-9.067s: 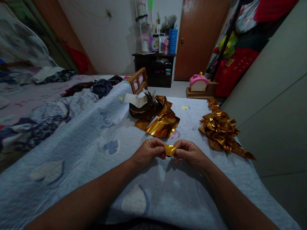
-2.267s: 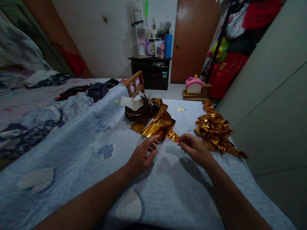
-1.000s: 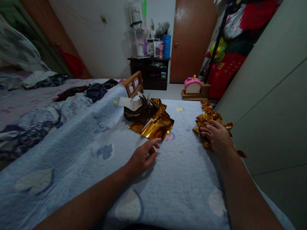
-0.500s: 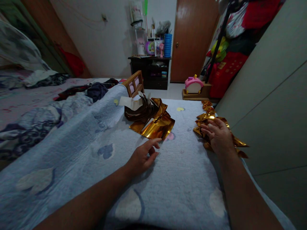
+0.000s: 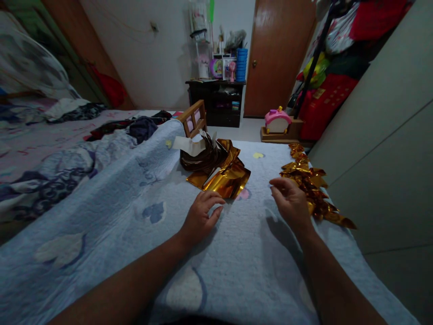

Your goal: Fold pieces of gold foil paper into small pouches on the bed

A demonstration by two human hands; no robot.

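A stack of gold foil paper sheets (image 5: 230, 178) lies on the bed, its back part curled up and showing dark and white sides. Just in front of it is my left hand (image 5: 203, 214), fingers curved and thumb apart, holding nothing. My right hand (image 5: 290, 201) hovers over the blanket, thumb and fingers apart and nothing between them. To its right, a row of folded gold foil pieces (image 5: 313, 185) runs along the bed's right edge; my hand partly covers the nearest ones.
A light blue quilted blanket (image 5: 237, 253) with heart prints covers the bed. Clothes (image 5: 142, 128) are heaped at the left. Beyond the bed stand a wooden headboard piece (image 5: 193, 118), a dark cabinet (image 5: 216, 104) and a pink toy (image 5: 278, 121). A pale wardrobe (image 5: 389, 158) rises on the right.
My right hand has moved left off the folded gold pieces, uncovering more of the row. My left hand stays near the foil stack, its fingers slightly shifted. The view has turned slightly left.
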